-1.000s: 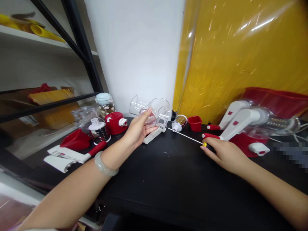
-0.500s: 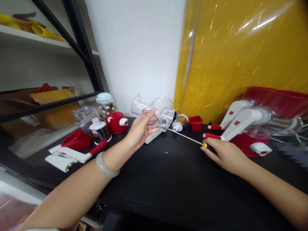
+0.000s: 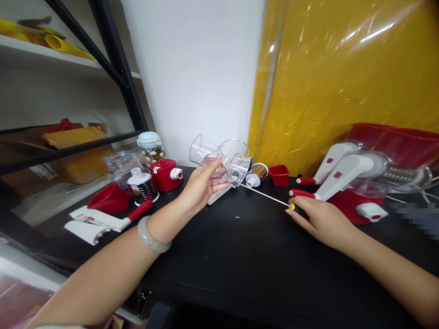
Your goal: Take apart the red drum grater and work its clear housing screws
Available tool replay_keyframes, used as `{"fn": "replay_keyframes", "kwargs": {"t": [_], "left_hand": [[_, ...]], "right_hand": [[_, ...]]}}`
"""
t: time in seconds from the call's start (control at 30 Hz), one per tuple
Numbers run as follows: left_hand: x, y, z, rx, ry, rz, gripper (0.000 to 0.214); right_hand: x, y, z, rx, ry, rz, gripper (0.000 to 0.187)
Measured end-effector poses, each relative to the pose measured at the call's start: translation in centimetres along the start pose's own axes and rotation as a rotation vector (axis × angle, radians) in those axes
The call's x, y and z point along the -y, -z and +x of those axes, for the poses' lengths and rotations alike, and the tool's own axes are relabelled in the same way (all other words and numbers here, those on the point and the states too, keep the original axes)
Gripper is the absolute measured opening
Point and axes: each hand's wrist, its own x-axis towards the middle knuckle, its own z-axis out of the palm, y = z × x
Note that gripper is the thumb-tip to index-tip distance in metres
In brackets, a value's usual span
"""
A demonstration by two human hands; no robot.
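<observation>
My left hand (image 3: 200, 185) grips a clear plastic grater housing (image 3: 236, 148), thumb on its near side and fingers beneath. Below that hand a white plastic piece (image 3: 219, 194) shows in part. My right hand (image 3: 317, 219) is closed round the dark and yellow handle of a long screwdriver (image 3: 265, 195). The shaft points left, and its tip meets the lower right edge of the clear housing; the exact contact is too small to make out. Just behind lies a drum grater cylinder (image 3: 257, 174), with a small red cup (image 3: 279, 175) beside it.
On the left of the black table (image 3: 219, 265) lie a white crank with red handle (image 3: 109, 218), a red hopper piece (image 3: 109, 198), another drum (image 3: 142, 185) and a red base (image 3: 167, 175). Assembled grater parts (image 3: 356, 171) stand at right. A black-framed shelf (image 3: 132, 100) borders the left.
The clear housing has shifted and tilted slightly to the right in my left hand. My right hand and the screwdriver stay nearly where they were.
</observation>
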Motion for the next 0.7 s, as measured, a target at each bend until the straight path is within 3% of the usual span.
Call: {"fn": "replay_keyframes", "kwargs": {"t": [0.4, 0.7], "left_hand": [[-0.03, 0.05, 0.10, -0.009, 0.000, -0.013, 0.046], [0.14, 0.21, 0.26, -0.005, -0.002, 0.002, 0.049]], "right_hand": [[0.18, 0.01, -0.11, -0.054, 0.026, -0.062, 0.031], [0.33, -0.27, -0.33, -0.228, 0.064, -0.258, 0.035]]}}
